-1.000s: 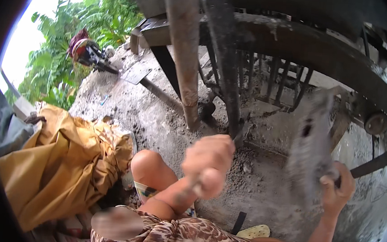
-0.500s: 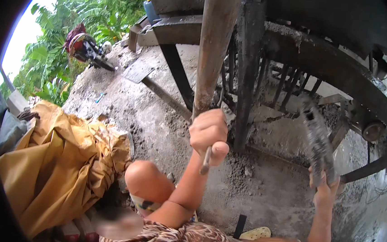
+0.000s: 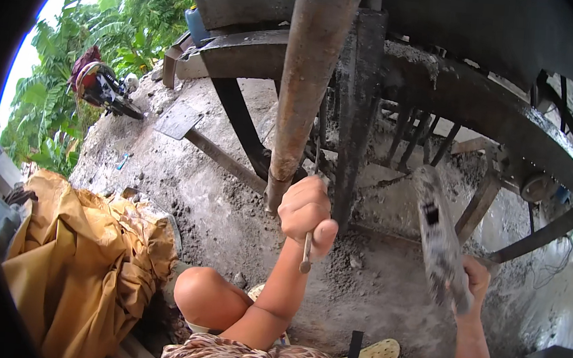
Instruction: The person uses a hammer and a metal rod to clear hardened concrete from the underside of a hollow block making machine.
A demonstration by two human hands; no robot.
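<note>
My left hand (image 3: pixel 305 211) is closed round a thin metal rod (image 3: pixel 307 251). Its rounded end sticks out below my fist, and the upper part runs up beside a rusty round pipe (image 3: pixel 302 113). That pipe comes down at a slant, its lower end just left of my knuckles. Off to the right, my right hand (image 3: pixel 475 281) grips the lower end of a long grey block (image 3: pixel 433 241), rough and dusty, with a rectangular hole in it. The block tilts up and to the left, apart from the rod. Motion blurs it slightly.
Dark metal framework (image 3: pixel 355 117) with bars and a curved beam (image 3: pixel 481 93) stands ahead. A crumpled tan tarp (image 3: pixel 85 257) lies at left. A flat metal plate on a bar (image 3: pixel 180 122) rests on the rubble-strewn ground. A motorcycle (image 3: pixel 102 87) stands farther off by plants.
The grey block in my right hand has swung left, closer to my left hand. My left hand keeps its hold on the rod. The whole view has shifted slightly.
</note>
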